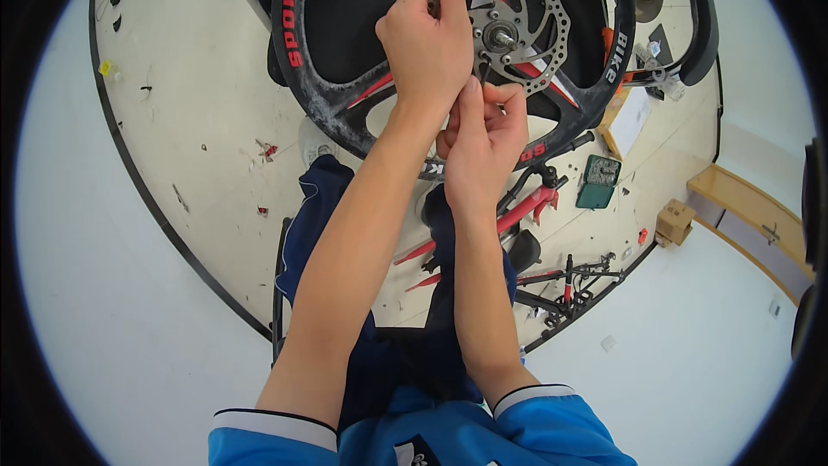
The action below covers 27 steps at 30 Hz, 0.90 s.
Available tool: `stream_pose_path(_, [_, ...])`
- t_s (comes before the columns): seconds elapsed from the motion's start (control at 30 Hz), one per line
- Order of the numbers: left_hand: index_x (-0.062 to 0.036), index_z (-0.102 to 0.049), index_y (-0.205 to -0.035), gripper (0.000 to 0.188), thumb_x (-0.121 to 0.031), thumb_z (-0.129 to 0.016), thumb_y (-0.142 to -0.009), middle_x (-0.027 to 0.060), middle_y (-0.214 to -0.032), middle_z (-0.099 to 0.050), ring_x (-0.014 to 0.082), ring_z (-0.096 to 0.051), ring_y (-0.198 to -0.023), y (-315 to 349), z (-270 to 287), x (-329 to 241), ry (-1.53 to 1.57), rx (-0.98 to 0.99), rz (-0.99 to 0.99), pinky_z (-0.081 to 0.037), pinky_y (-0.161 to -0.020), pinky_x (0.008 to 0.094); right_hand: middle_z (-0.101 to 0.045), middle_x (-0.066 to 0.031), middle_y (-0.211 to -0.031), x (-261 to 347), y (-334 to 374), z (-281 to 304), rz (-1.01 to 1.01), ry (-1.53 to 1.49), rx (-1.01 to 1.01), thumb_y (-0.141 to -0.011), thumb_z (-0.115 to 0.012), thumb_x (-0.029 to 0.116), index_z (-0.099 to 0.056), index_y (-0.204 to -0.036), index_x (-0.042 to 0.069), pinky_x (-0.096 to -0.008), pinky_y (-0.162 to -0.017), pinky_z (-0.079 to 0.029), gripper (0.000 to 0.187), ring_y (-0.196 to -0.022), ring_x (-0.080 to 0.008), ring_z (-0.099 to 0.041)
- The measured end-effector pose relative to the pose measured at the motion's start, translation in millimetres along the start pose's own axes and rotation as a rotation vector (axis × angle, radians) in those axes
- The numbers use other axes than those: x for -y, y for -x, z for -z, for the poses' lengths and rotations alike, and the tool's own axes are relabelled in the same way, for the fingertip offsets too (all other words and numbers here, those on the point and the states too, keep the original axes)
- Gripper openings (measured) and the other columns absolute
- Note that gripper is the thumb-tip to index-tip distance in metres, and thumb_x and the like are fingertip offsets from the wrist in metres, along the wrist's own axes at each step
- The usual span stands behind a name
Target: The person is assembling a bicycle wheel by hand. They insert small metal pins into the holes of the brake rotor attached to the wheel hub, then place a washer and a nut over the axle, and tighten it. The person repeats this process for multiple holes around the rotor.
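Observation:
A black bicycle wheel [323, 108] with broad spokes and red and white accents lies at the top centre, its hub facing me. Bolted to the hub is a silver brake disc [559, 26] with a perforated rim. My left hand [431, 52] is closed round the disc's left edge, thumb uppermost; most of its fingers are hidden. Just below the hub, my right hand [487, 134] pinches a thin dark hex key [485, 72]. The key's upper end meets the disc by one of the lower bolts; whether it sits in the bolt head, I cannot tell.
Under and right of my forearms lie a red bicycle frame [519, 210] and a dark frame [567, 286]. An open green case [598, 181] rests on the floor [203, 198]. A cardboard box [674, 222] stands by the right wall. Small red scraps [267, 151] lie at left.

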<state>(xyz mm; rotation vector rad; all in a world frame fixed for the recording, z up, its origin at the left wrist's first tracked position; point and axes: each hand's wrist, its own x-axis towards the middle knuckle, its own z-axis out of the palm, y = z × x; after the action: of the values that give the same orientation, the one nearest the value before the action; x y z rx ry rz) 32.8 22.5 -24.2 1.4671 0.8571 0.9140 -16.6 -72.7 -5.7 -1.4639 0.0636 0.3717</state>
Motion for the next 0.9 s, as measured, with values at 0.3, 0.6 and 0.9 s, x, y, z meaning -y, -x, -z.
stream_pose_path(0.3, [-0.0023, -0.060, -0.070, 0.054, -0.047, -0.061, -0.100, 0.0013, -0.056, -0.054, 0.0079, -0.050, -0.047, -4, 3, -6, 0.230, 0.093, 0.352, -0.039, -0.043, 0.0252, -0.053, 0.0002, -0.070, 3, 1, -7, -0.169, -0.369, 0.062, -0.105, -0.060, 0.016, -0.049, -0.097, 0.012, -0.0198, -0.040, -0.024, 0.014, -0.048, -0.0023, -0.037])
stream_pose_path(0.6, [-0.0085, -0.056, -0.074, 0.049, -0.045, -0.050, -0.107, -0.0034, -0.063, -0.053, 0.0059, -0.045, -0.053, -15, 14, -1, 0.292, 0.350, 0.489, -0.034, -0.049, 0.0236, -0.053, -0.0017, -0.067, 0, -3, -24, -0.271, -0.529, 0.041, -0.107, -0.057, 0.018, -0.044, -0.096, 0.010, -0.0231, -0.039, -0.022, 0.019, -0.044, -0.0040, -0.034])
stream_pose_path(0.9, [-0.0053, -0.058, -0.075, 0.051, -0.046, -0.052, -0.106, -0.0014, -0.060, -0.053, 0.0069, -0.046, -0.049, -13, 14, -1, 0.264, 0.324, 0.410, -0.035, -0.045, 0.0244, -0.044, 0.0012, -0.068, 4, 3, -6, -0.226, -0.506, 0.076, -0.106, -0.060, 0.023, -0.051, -0.098, 0.010, -0.0220, -0.041, -0.017, 0.017, -0.049, -0.0039, -0.026])
